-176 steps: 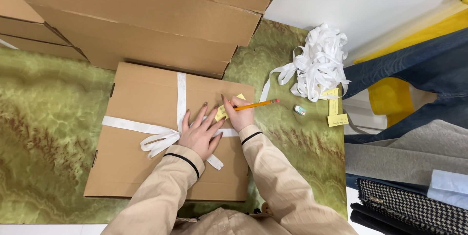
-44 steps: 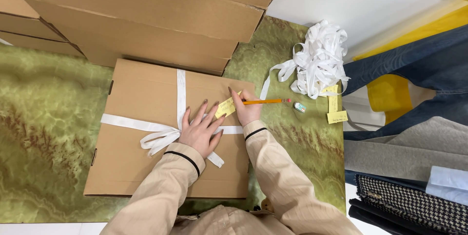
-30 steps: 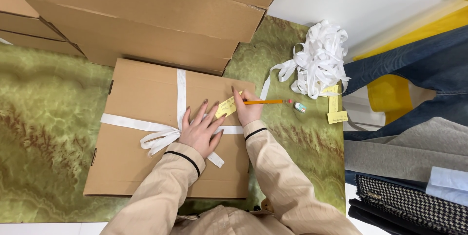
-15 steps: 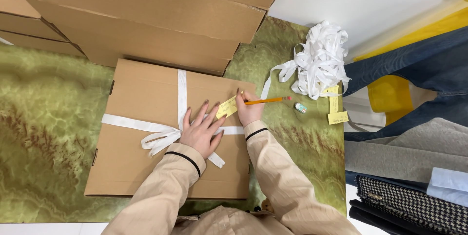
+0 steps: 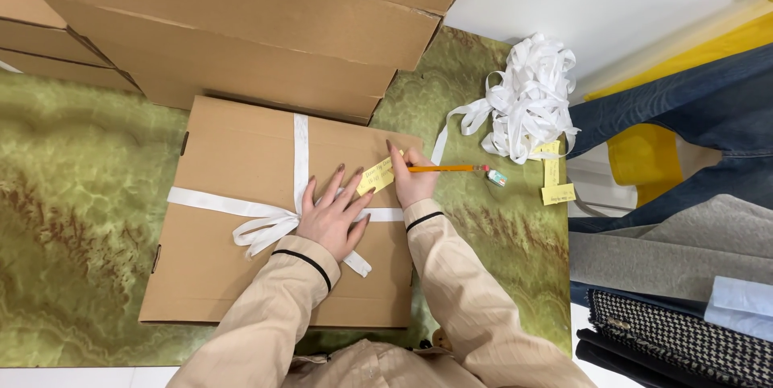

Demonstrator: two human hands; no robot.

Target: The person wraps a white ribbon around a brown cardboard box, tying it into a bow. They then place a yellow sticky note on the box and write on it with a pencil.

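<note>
- Green marbled table (image 5: 72, 195); stacked cartons behind the flat cardboard box (image 5: 233, 267), loose ribbon heap (image 5: 527, 98) to its right.
- Yellow note (image 5: 376, 175) lies on the box's ribbon-tied top.
- Left hand (image 5: 334, 215) spread flat, steadying the note; right hand (image 5: 412, 181) grips a pencil (image 5: 443, 168).

box (image 5: 241, 275) plain brown cardboard; ribbon (image 5: 241, 207) across it white. note (image 5: 376, 176) pale yellow with dark writing. pencil (image 5: 443, 168) orange-yellow. sleeves (image 5: 459, 291) beige with fine stripes, thin black band at cuffs. table cover (image 5: 72, 195) mottled green with brownish marbling. ribbon heap (image 5: 527, 98) white. two more notes (image 5: 555, 183) yellow. stacked boxes (image 5: 241, 26) brown. jeans (image 5: 684, 106) dark blue. cloth (image 5: 652, 154) yellow. folded fabric (image 5: 676, 348) black-and-white houndstooth.
</note>
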